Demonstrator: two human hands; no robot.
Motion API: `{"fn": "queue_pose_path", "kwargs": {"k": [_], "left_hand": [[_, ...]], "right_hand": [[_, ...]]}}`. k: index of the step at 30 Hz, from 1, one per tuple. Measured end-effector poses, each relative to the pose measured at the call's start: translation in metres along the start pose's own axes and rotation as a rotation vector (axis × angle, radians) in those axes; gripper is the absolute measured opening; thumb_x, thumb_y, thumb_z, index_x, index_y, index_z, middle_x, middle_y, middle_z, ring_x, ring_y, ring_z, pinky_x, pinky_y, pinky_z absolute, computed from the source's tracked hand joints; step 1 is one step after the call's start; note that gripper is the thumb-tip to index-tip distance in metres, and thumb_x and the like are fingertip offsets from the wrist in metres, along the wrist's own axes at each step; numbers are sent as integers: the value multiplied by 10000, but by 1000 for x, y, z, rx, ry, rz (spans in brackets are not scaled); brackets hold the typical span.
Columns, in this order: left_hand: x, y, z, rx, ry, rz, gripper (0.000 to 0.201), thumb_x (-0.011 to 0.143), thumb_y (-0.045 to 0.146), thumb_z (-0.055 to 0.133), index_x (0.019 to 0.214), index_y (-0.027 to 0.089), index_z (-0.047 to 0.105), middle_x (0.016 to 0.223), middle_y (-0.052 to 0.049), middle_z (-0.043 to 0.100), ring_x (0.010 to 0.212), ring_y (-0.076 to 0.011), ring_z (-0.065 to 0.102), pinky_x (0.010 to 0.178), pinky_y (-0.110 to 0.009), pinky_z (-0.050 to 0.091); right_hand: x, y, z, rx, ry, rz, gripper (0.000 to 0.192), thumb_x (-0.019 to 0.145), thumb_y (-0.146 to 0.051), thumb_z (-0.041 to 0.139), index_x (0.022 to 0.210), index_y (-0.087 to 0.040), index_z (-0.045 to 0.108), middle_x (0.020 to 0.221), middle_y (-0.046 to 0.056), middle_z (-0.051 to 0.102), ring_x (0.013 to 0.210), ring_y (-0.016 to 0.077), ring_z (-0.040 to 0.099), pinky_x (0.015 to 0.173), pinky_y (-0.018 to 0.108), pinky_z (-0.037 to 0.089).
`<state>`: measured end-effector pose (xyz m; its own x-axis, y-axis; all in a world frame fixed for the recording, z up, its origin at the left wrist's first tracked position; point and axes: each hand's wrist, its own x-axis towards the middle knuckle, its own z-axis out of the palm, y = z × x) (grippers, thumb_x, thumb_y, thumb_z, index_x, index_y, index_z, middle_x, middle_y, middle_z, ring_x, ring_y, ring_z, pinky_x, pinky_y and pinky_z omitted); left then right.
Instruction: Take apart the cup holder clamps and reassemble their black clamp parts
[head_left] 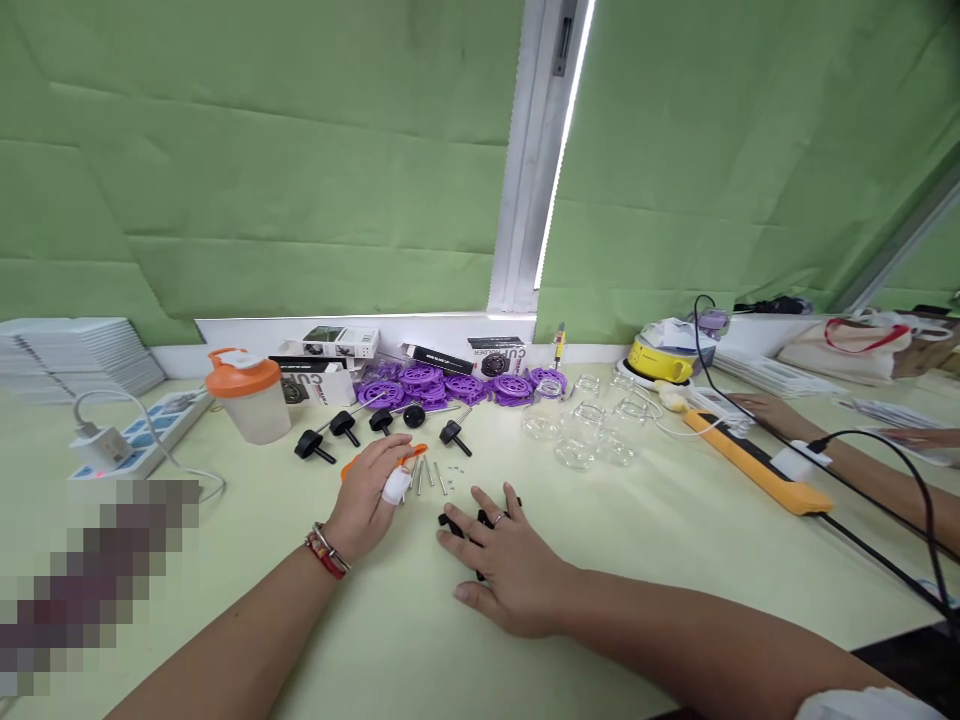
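My left hand [371,495] rests over an orange object [420,451], mostly hidden beneath it; its fingers are stretched out. A white piece [397,486] sits at the thumb, perhaps a wrap. Just right of that hand lie several metal screws [430,471] and some tiny pieces [455,469]. My right hand [510,565] is spread flat over small black parts [451,524] that show between and beyond its fingers. Farther back lie several black knobs with stems [343,426], one of them a black knob [454,435] with a metal rod beside the screws.
Purple plastic rings [424,384] lie before printed boxes [319,382]. Clear plastic pieces [589,425] are right of centre. An orange-lidded shaker [251,400] and power strip [161,435] stand left. At right are an orange power strip [757,465], yellow cup [661,362] and another person's arm [840,480].
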<state>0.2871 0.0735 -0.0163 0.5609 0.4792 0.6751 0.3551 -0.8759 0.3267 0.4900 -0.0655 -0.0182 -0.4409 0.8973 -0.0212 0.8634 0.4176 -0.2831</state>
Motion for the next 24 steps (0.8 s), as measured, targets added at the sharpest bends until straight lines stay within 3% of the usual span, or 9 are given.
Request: {"fn": "queue_pose_path", "kwargs": {"k": [9, 16, 24], "left_hand": [[0, -6, 2, 21, 29, -25, 292, 877, 207, 389, 1111, 171, 560, 1176, -128, 561, 1107, -244, 517, 926, -401, 433], [0, -15, 2, 32, 34, -29, 292, 856, 191, 403, 1099, 172, 565, 1170, -116, 568, 1116, -245, 512, 941, -401, 418], [-2, -22, 3, 64, 87, -84, 279, 867, 198, 384, 1071, 159, 571, 1157, -117, 578, 1103, -242, 520, 933, -402, 411]], "right_hand": [[9, 55, -4, -55, 30, 138, 603, 899, -570, 231, 1441, -306, 220, 1534, 9, 99, 1377, 362, 88, 1068, 600, 58], [26, 87, -9, -109, 97, 149, 591, 903, -567, 217, 1431, -303, 254, 1525, 19, 155, 1361, 350, 175, 1061, 587, 124], [44, 108, -16, -128, 99, 86, 601, 900, -559, 251, 1426, -269, 282, 1519, 41, 179, 1360, 326, 201, 1075, 549, 139]]}}
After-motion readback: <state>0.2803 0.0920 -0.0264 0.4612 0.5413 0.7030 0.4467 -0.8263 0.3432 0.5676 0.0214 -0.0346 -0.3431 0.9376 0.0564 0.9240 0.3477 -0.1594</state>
